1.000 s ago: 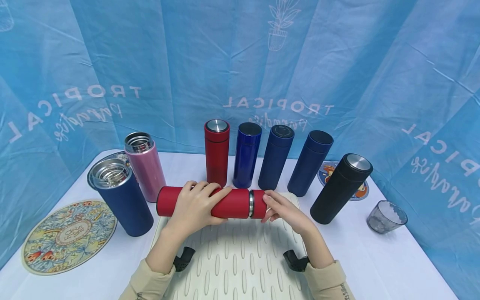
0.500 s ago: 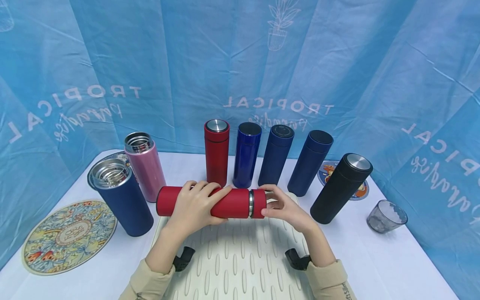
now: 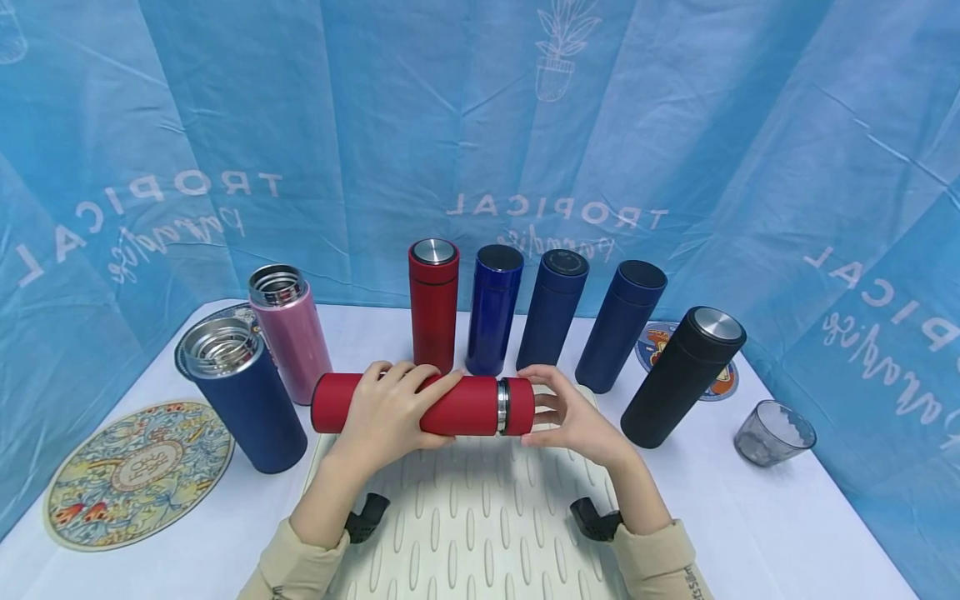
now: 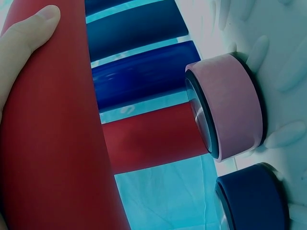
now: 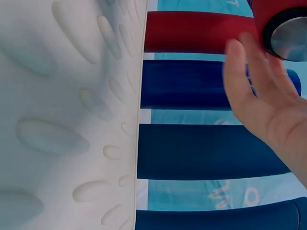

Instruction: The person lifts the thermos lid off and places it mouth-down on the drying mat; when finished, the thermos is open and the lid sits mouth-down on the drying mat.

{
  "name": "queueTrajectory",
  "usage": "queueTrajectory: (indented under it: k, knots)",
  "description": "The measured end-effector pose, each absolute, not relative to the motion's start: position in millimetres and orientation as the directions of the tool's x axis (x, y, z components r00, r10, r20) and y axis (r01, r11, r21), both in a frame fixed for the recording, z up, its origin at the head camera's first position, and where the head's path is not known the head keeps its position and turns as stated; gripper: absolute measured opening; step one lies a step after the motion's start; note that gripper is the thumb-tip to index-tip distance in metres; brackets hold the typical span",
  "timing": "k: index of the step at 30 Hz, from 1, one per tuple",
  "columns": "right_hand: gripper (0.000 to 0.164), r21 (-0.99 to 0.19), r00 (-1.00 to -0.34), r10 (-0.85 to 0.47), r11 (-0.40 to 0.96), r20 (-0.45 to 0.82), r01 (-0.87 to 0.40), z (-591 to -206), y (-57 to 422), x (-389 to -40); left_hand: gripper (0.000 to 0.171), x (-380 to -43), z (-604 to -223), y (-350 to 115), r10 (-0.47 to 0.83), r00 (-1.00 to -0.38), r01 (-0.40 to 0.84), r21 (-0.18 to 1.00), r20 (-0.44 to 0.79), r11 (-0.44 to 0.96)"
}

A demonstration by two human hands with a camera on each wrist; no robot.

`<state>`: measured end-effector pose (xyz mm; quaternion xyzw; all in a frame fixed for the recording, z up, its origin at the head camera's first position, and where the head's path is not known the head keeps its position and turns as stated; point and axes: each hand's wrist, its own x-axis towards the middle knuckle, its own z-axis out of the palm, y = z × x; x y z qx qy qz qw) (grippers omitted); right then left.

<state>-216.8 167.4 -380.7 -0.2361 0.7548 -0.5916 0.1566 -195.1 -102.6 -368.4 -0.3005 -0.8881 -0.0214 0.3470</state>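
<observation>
A red thermos [image 3: 476, 407] lies level above the pale ridged mat, its base to the left. My left hand [image 3: 393, 412] grips its body from above. At the other end, my right hand [image 3: 573, 417] holds the red lid [image 3: 519, 406] between thumb and fingers; a silver ring shows between lid and body. The right wrist view shows the lid's steel top [image 5: 292, 40] beside the fingers. Under the thermos, the left wrist view shows a pink lid [image 4: 235, 105] and a navy lid [image 4: 254, 201] standing on the mat; both are hidden in the head view.
An uncapped navy thermos [image 3: 251, 408] and an uncapped pink one [image 3: 296, 342] stand left. Behind the hands is a row of capped red [image 3: 433, 325], blue and navy thermoses. A black thermos [image 3: 671, 387] and a glass [image 3: 772, 433] stand right; a patterned round mat [image 3: 138, 467] lies left.
My right hand has turned about the lid: its thumb and fingers have spread to the lid's lower and upper edges. The left hand and the thermos have hardly moved.
</observation>
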Motion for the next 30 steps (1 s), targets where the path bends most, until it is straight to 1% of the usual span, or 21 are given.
queueTrajectory:
  k: [3,5,7,9,11,15,19,23,27,30]
  knots:
    - [0.08,-0.97,-0.827,-0.562,0.205,-0.009,-0.129,-380.6,166.2,-216.2,0.081,-194.9,-368.5,-102.6,0.517,-0.583,0.549,-0.165,0.627,0.819]
    - [0.079,-0.971,-0.81,-0.585,0.219,-0.051,-0.096,-380.9,165.1,-215.8,0.081,-194.8,-368.5,-102.6,0.519,-0.584,0.55,-0.166,0.624,0.818]
    - [0.073,-0.972,-0.794,-0.602,0.226,-0.082,-0.071,-381.0,163.8,-215.7,0.081,-194.8,-368.5,-102.5,0.523,-0.583,0.552,-0.169,0.622,0.817]
    - [0.066,-0.97,-0.792,-0.601,0.24,-0.113,-0.043,-380.7,162.6,-215.8,0.08,-194.9,-368.4,-102.4,0.526,-0.582,0.552,-0.173,0.62,0.816]
    - [0.061,-0.965,-0.807,-0.573,0.261,-0.142,-0.015,-379.8,161.7,-215.7,0.08,-195.1,-368.4,-102.4,0.529,-0.58,0.553,-0.178,0.62,0.814]
    - [0.057,-0.953,-0.849,-0.494,0.302,-0.187,0.033,-377.1,159.9,-214.8,0.079,-195.2,-368.6,-102.3,0.532,-0.577,0.554,-0.181,0.62,0.812]
    - [0.054,-0.951,-0.862,-0.474,0.308,-0.179,0.028,-377.2,159.7,-215.1,0.08,-195.4,-368.7,-102.0,0.533,-0.58,0.555,-0.18,0.616,0.812]
    - [0.055,-0.96,-0.863,-0.48,0.279,-0.159,0.022,-379.0,160.3,-216.2,0.08,-195.3,-368.5,-101.8,0.528,-0.584,0.555,-0.172,0.617,0.814]
    - [0.058,-0.977,-0.865,-0.491,0.214,-0.105,-0.003,-379.7,160.5,-215.5,0.081,-195.0,-368.6,-101.9,0.521,-0.587,0.554,-0.162,0.62,0.817]
    - [0.062,-0.982,-0.868,-0.494,0.184,-0.047,-0.051,-378.6,160.5,-213.7,0.081,-195.1,-368.9,-102.0,0.517,-0.586,0.554,-0.157,0.624,0.818]
